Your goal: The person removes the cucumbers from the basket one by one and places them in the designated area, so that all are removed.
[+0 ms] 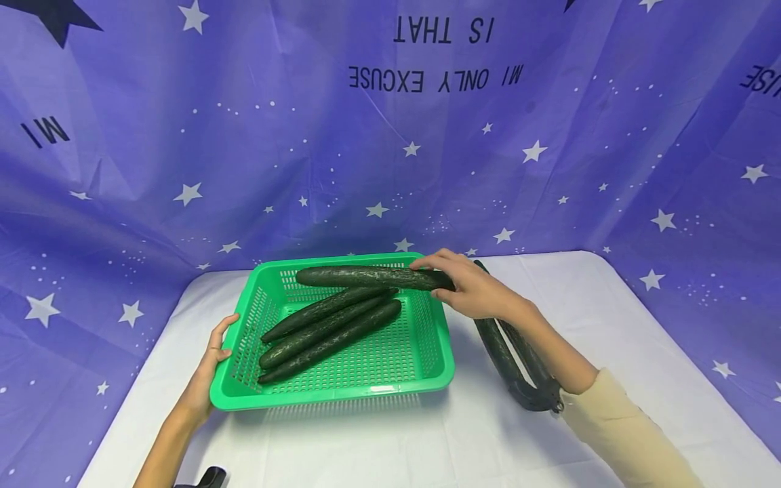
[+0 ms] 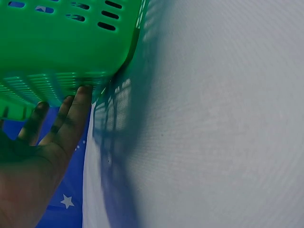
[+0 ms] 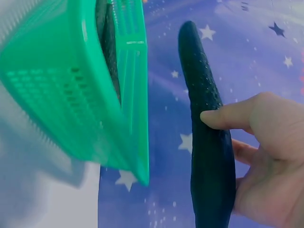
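Note:
In the head view, my right hand (image 1: 472, 285) holds a dark green cucumber (image 1: 366, 276) by its right end, over the back of a green plastic basket (image 1: 332, 396). The right wrist view shows the thumb and fingers of the right hand (image 3: 270, 152) around this cucumber (image 3: 206, 118), beside the basket's side wall (image 3: 47, 109). Three more cucumbers (image 1: 329, 335) lie slanted in the basket. My left hand (image 1: 210, 359) grips the basket's left rim. In the left wrist view, its fingers (image 2: 71, 118) rest against the outer wall below the rim; its thumb is hidden there.
More cucumbers (image 1: 497, 349) lie on the white-covered table (image 1: 610, 325) right of the basket, partly behind my right forearm. Black wrist gear (image 1: 537, 396) shows under the right sleeve. A purple star-printed cloth (image 1: 342, 169) hangs close behind the table.

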A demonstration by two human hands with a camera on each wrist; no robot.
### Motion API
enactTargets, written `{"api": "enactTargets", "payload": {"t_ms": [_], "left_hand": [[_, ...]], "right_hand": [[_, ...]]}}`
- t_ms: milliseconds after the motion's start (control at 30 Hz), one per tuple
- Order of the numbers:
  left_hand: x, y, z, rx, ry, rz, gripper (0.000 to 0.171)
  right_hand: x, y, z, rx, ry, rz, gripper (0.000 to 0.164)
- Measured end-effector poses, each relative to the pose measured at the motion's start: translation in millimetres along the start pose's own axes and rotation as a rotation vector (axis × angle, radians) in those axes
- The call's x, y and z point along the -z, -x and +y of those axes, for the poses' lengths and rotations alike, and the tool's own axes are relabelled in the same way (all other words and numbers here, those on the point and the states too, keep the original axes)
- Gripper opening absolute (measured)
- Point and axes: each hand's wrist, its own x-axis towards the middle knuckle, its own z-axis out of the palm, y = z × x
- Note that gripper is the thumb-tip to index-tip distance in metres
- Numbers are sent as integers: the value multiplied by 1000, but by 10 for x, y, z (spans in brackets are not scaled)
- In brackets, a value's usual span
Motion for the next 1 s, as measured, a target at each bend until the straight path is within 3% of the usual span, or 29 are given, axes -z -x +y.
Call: {"api": "enactTargets", "payload": {"t_ms": [333, 500, 733, 1000], "left_hand": [[-2, 3, 7, 9, 5, -6, 50], [-2, 5, 1, 0, -1, 2, 50], [-2, 6, -4, -10, 1, 1, 49], [-4, -7, 3, -13, -5, 1, 50]], "right_hand": [[169, 444, 336, -126, -104, 203, 55], [238, 713, 498, -237, -137, 291, 54], [271, 1104, 736, -427, -182, 335, 56], [139, 1454, 1006, -530, -192, 342, 59]]}}
